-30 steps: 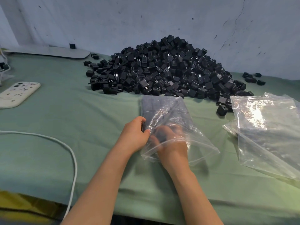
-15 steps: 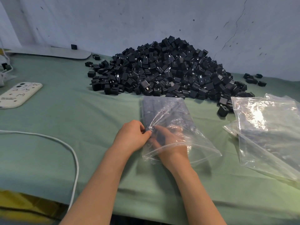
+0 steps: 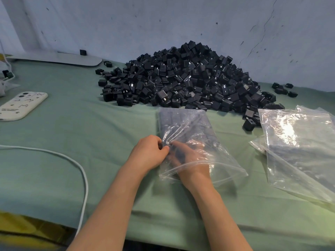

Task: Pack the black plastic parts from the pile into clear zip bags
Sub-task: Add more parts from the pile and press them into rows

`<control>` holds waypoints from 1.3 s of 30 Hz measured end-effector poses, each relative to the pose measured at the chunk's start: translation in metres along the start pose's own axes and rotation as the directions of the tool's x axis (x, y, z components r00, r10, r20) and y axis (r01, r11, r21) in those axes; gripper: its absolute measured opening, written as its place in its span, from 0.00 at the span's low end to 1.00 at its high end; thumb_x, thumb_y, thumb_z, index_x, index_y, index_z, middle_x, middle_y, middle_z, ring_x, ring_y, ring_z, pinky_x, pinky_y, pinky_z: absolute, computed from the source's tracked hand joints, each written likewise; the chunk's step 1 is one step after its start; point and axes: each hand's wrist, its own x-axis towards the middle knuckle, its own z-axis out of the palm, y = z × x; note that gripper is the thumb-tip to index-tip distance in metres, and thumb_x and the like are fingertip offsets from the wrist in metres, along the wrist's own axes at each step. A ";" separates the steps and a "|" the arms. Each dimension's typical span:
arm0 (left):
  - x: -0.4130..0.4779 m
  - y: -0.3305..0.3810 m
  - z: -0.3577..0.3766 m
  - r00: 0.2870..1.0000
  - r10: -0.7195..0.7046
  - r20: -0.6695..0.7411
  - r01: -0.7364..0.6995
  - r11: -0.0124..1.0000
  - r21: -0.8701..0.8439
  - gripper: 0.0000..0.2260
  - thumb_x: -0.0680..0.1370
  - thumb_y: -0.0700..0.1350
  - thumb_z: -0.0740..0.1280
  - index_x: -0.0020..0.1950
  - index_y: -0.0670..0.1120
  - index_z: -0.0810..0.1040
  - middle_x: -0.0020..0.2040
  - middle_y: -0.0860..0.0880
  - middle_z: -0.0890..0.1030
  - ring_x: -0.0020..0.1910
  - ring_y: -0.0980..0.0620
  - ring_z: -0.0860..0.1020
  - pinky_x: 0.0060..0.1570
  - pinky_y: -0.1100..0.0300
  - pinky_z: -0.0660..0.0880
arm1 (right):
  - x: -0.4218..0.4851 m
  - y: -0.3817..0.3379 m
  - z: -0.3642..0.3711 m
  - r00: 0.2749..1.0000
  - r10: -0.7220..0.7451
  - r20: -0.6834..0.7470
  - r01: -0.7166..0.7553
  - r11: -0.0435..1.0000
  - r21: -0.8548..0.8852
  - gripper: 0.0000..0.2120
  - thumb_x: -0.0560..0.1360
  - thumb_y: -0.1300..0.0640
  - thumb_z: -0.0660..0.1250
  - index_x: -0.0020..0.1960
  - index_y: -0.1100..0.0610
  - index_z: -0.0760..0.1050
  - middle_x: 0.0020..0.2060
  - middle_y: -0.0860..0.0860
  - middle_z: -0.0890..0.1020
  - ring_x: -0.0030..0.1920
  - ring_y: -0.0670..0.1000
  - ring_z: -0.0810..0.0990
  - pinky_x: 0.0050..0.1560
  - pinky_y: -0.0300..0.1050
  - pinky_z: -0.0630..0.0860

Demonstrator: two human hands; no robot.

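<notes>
Zip bag (image 3: 190, 127), part filled with black plastic parts, lies on the green cloth (image 3: 90, 142) just in front of the pile (image 3: 184, 78). My left hand (image 3: 147, 153) pinches its left edge. My right hand (image 3: 188, 156) is inside it; through the film I cannot tell its grip. Spare bags (image 3: 299, 142) lie to the right.

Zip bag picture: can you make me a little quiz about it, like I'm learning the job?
1. True or false: the right hand is inside the zip bag.
2. Where is the pile of black parts? A: against the wall, behind the bag. B: in a box. C: on the floor.
3. Fill in: the spare clear bags lie to the ___ of the zip bag.
Key: 1 true; 2 A; 3 right.
</notes>
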 end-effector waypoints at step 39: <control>-0.002 0.011 0.007 0.992 0.072 -0.100 -0.065 0.995 0.070 0.15 0.79 0.49 0.63 0.64 0.48 0.73 0.62 0.46 0.74 0.55 0.45 0.76 0.57 0.53 0.72 | -0.010 -0.005 -0.007 0.988 0.032 -0.154 0.017 0.952 0.307 0.06 0.69 0.49 0.72 0.42 0.47 0.76 0.45 0.48 0.79 0.45 0.48 0.77 0.51 0.46 0.75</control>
